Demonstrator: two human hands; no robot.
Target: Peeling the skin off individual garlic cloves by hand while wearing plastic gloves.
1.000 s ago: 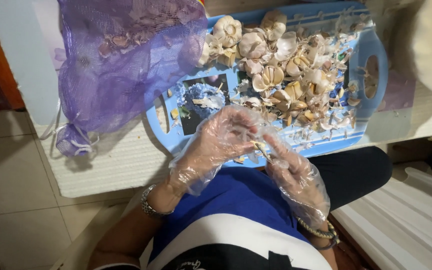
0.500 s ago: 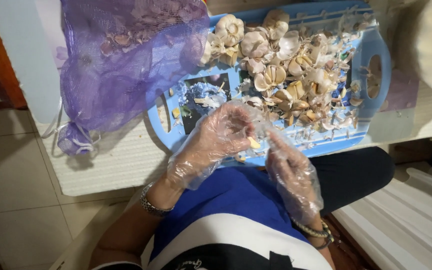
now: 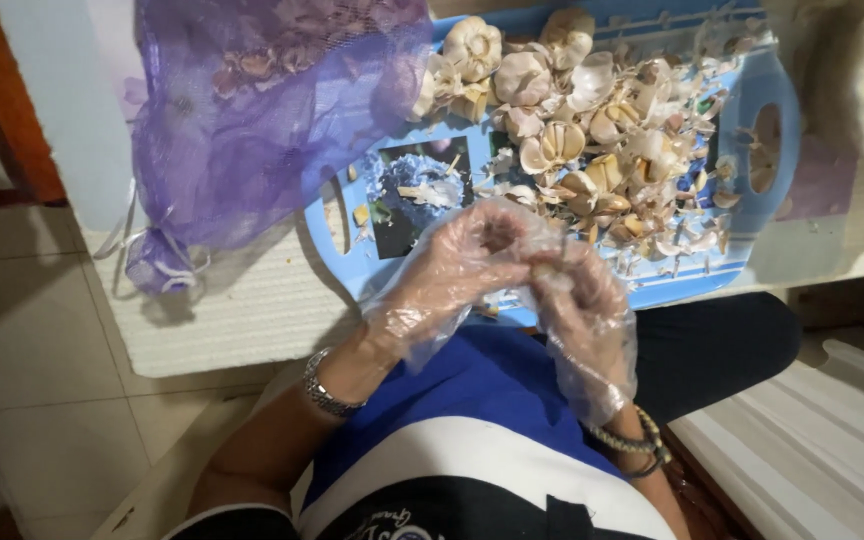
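Left hand [image 3: 467, 265]: I see it in a loose clear plastic glove, fingers curled in toward the right hand above the near edge of the tray; a metal watch band sits on its wrist.
Right hand [image 3: 580, 310]: gloved too, fingertips meeting the left's; a braided bracelet on its wrist.
Grip: both hands close around a small garlic clove [image 3: 550, 272], pinched between the fingertips; the glove film hides most of it, so I cannot tell how tightly.
Tray [image 3: 344, 240]: blue plastic with cut-out handles and a printed picture at its centre, on the table edge just beyond the hands.
Tray contents: a heap of garlic bulbs [image 3: 552, 110], split cloves and papery skins, piled on the far and right parts.
Mesh bag [image 3: 252, 120]: purple netting, left of the tray and overlapping its corner, holding more garlic, dimly visible through the mesh.
Table covering [image 3: 222, 310]: white ribbed mat beneath bag and tray.
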